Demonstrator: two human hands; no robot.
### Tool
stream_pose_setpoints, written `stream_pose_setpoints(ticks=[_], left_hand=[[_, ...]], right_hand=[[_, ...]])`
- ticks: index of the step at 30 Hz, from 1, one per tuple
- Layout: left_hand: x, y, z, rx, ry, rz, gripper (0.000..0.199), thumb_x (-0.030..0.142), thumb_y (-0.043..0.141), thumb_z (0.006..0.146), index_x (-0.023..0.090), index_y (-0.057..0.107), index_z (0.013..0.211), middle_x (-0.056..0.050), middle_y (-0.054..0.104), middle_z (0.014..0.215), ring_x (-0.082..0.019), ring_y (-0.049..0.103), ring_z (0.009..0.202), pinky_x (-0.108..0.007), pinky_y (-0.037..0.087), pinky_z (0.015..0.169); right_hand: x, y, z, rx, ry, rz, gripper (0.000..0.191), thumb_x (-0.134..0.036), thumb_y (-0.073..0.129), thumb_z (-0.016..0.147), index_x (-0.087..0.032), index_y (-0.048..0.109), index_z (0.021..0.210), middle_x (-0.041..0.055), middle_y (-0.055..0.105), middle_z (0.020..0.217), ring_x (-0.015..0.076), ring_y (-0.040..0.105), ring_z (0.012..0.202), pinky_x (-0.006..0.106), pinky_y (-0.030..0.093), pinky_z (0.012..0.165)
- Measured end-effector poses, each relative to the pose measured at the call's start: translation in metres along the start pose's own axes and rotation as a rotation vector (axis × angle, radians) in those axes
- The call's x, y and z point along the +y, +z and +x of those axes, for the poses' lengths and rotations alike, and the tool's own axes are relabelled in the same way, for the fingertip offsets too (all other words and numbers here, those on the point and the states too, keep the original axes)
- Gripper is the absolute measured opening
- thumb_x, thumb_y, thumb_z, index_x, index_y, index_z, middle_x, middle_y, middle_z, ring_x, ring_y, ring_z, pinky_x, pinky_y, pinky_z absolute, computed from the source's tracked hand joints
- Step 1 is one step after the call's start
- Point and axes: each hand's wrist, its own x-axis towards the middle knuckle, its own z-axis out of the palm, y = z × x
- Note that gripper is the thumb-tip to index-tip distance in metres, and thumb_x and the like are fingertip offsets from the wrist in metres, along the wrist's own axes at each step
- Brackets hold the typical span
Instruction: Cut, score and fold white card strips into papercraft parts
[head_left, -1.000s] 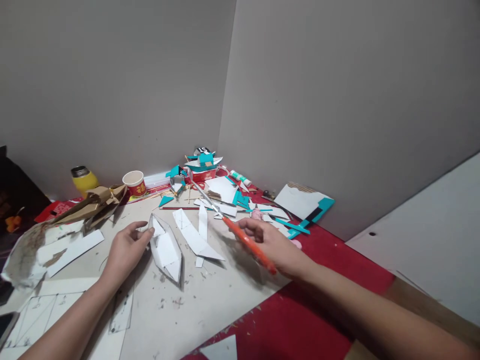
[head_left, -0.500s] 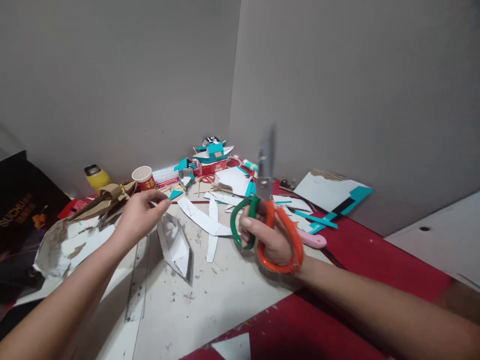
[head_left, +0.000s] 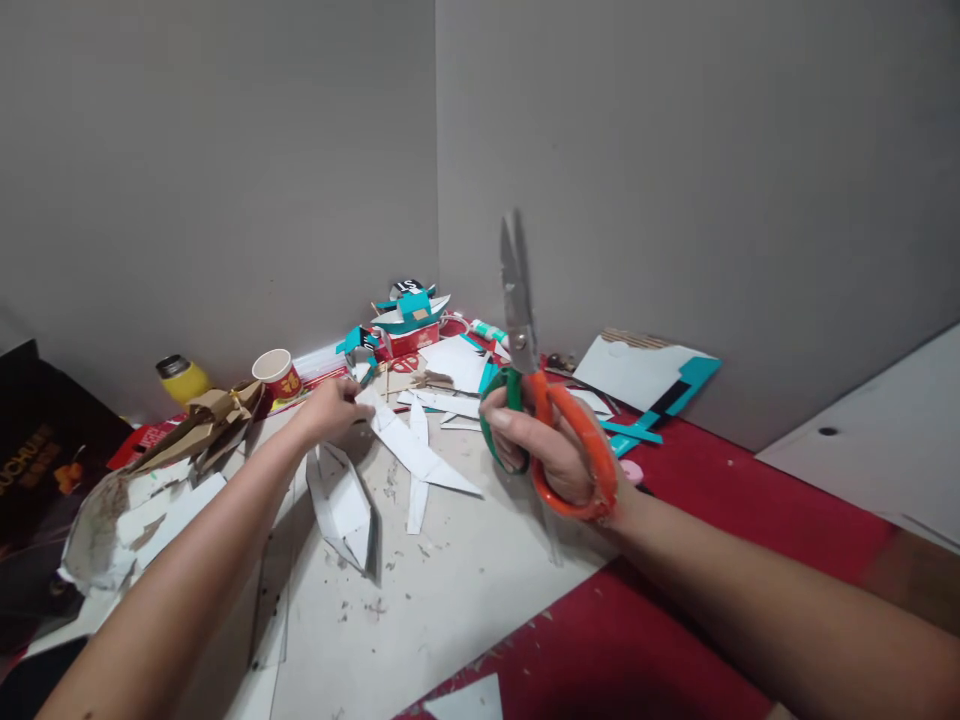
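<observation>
My right hand [head_left: 551,445] grips a pair of scissors [head_left: 519,300] by its large handles, one loop green and one orange. The nearly closed metal blades point upward, above the table. My left hand [head_left: 335,410] reaches over the white board, its fingers pinched at the upper left end of a curved white cardboard strip [head_left: 416,452]. That strip lies across a narrower white cardboard piece [head_left: 417,510]. Just below my left hand rests a small folded white cardboard boat [head_left: 343,507], partly under the wrist.
A clear ruler [head_left: 271,600] lies under my left forearm. Behind stand a paper cup [head_left: 276,373], a yellow bottle [head_left: 182,380] and a teal model boat [head_left: 411,312]. Cardboard scraps [head_left: 169,505] fill the left side; a white and teal sheet [head_left: 645,375] lies right.
My left hand has moved right and closed on the strip's end; the strip has shifted slightly. The scissors' blades now tilt further left. The whole view has turned a little to the right.
</observation>
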Motion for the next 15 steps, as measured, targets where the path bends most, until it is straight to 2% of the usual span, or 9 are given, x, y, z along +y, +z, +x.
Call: stream_pose_setpoints(ticks=[3,5,6,8,10,13,15], left_hand=[[0.012,-0.025,-0.017,0.025,0.029,-0.227,0.022,0.033,0.057,0.076,0.015,0.061,0.088,-0.008,0.068,0.08,-0.019,0.066,0.072,-0.033,0.053,0.063],[0.019,-0.044,-0.033,0.11,0.046,-0.486,0.021,0.03,0.063,0.073,0.015,0.06,0.088,-0.009,0.068,0.077,-0.018,0.066,0.063,-0.033,0.054,0.059],[0.021,-0.051,-0.041,0.141,0.064,-0.593,0.02,0.028,0.066,0.071,0.016,0.06,0.086,-0.008,0.068,0.074,-0.017,0.065,0.059,-0.032,0.054,0.058],[0.026,-0.058,-0.057,0.2,0.116,-0.665,0.017,0.026,0.069,0.07,0.016,0.061,0.082,-0.005,0.067,0.069,-0.013,0.06,0.049,-0.031,0.052,0.054],[0.032,-0.051,-0.073,0.231,0.178,-0.677,0.016,0.025,0.069,0.071,0.016,0.061,0.081,-0.001,0.064,0.061,-0.012,0.057,0.043,-0.028,0.05,0.047],[0.04,-0.019,-0.092,0.164,0.203,-0.617,0.017,0.023,0.064,0.076,0.017,0.059,0.09,0.005,0.055,0.051,-0.012,0.054,0.042,-0.024,0.045,0.043],[0.043,0.007,-0.101,0.114,0.237,-0.606,0.011,0.022,0.057,0.08,0.016,0.06,0.089,0.004,0.054,0.054,-0.01,0.052,0.044,-0.022,0.044,0.045]], right_hand=[[-0.004,-0.002,0.002,0.151,-0.069,0.05,0.019,-0.037,0.064,0.08,-0.021,0.058,0.088,-0.0062,0.047,0.052,0.0102,0.044,0.046,0.024,0.035,0.044],[-0.006,-0.002,0.002,0.208,-0.069,0.056,0.017,-0.032,0.065,0.08,-0.02,0.059,0.091,-0.006,0.049,0.055,0.0103,0.044,0.048,0.024,0.037,0.046],[-0.006,-0.001,0.002,0.205,-0.051,0.055,0.017,-0.031,0.066,0.08,-0.02,0.059,0.091,-0.0059,0.049,0.055,0.0103,0.045,0.048,0.025,0.037,0.046],[-0.005,0.005,0.001,0.14,0.014,0.063,0.017,-0.03,0.067,0.078,-0.02,0.058,0.088,-0.0051,0.051,0.057,0.0103,0.046,0.048,0.025,0.038,0.046],[-0.002,0.013,-0.002,0.013,0.115,0.076,0.019,-0.034,0.066,0.078,-0.019,0.056,0.084,-0.002,0.057,0.064,0.0108,0.048,0.05,0.025,0.039,0.047],[0.006,0.026,-0.011,-0.194,0.28,0.082,0.024,-0.041,0.064,0.08,-0.019,0.054,0.084,0.0013,0.061,0.071,0.0129,0.054,0.057,0.026,0.044,0.051],[0.012,0.032,-0.017,-0.205,0.296,0.074,0.027,-0.039,0.069,0.076,-0.02,0.052,0.086,-0.0015,0.058,0.071,0.0122,0.053,0.059,0.025,0.044,0.054]])
